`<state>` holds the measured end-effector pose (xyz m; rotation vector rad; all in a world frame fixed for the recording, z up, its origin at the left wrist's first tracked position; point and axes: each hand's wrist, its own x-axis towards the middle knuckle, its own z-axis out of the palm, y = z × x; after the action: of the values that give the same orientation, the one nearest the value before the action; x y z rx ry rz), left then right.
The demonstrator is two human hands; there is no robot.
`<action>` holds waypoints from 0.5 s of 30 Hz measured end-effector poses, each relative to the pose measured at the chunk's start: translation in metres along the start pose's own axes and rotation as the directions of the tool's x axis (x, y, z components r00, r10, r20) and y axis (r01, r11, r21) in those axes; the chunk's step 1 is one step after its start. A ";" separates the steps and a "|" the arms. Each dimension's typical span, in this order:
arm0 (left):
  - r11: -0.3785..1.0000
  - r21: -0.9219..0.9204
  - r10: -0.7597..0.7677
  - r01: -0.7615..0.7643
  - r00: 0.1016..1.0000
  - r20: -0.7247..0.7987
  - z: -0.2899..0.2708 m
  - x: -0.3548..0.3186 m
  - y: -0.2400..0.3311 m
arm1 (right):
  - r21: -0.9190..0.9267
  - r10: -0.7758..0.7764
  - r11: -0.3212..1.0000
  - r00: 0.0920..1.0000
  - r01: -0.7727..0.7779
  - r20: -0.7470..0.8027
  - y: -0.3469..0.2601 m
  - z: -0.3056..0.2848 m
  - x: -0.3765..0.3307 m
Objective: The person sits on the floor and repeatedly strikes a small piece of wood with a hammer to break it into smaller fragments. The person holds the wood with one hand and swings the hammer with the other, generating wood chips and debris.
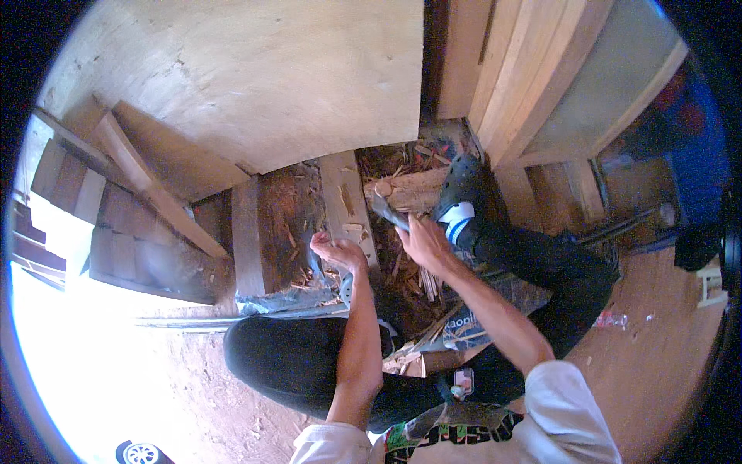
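My right hand [424, 241] is closed around a short dark-grey tool [389, 211], its flat end pointing up and left over the wood; I cannot make out its exact kind. To the left, my left hand [338, 251] is turned partly palm up with its fingers curled; what they hold, if anything, is too blurred to name. Between my legs lies a flat wooden beam [338, 182] with pale notched cuts in its upper face, close to both hands. A thick rounded piece of wood [417, 189] lies beyond the tool, beside my right shoe [464, 185].
Wood chips [421, 282] litter the ground around the beam. A large plywood sheet [309, 77] stands ahead, with stacked boards [158, 205] on the left. Wooden frames [533, 77] rise at the right. A toy-like wheel [141, 452] shows at the lower left.
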<state>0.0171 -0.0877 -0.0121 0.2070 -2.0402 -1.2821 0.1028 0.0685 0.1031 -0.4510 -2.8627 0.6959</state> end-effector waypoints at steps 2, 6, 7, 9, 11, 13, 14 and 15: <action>0.997 -0.073 0.018 -0.010 0.994 0.109 0.001 -0.010 0.008 | 0.141 0.100 0.985 0.995 -0.100 0.011 0.022 0.016 -0.024; 0.980 -0.196 0.085 -0.040 0.969 0.230 0.018 -0.023 0.004 | 0.245 0.203 0.953 0.976 -0.181 -0.072 0.050 0.018 -0.035; 0.974 -0.224 0.076 -0.031 0.978 0.194 0.020 -0.024 0.002 | 0.235 0.224 0.953 0.966 -0.189 -0.131 0.056 0.014 -0.025; 0.981 -0.182 0.082 -0.068 0.994 0.070 0.019 -0.020 0.001 | 0.443 0.355 0.843 0.934 -0.306 -0.029 0.069 0.000 0.000; 0.889 -0.400 -0.271 0.224 0.961 -0.064 0.017 -0.005 0.000 | 0.786 0.547 0.270 0.760 -0.556 0.350 0.072 -0.009 0.016; 0.957 -0.259 -0.185 0.133 0.965 -0.188 0.017 0.004 0.000 | 0.875 0.539 -0.030 0.729 -0.483 0.421 0.060 -0.004 0.029; 0.944 -0.296 -0.211 0.147 0.957 -0.200 0.019 0.008 -0.001 | 0.882 0.559 -0.185 0.692 -0.433 0.457 0.053 -0.001 0.032; 0.929 -0.333 -0.235 0.159 0.951 -0.202 0.020 0.009 -0.003 | 0.856 0.465 -0.242 0.720 -0.457 0.515 0.044 0.005 0.031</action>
<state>-0.0034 -0.0788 -0.0159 0.4077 -1.6182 -1.6034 0.0838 0.1136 0.0811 -1.1918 -1.1175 2.5180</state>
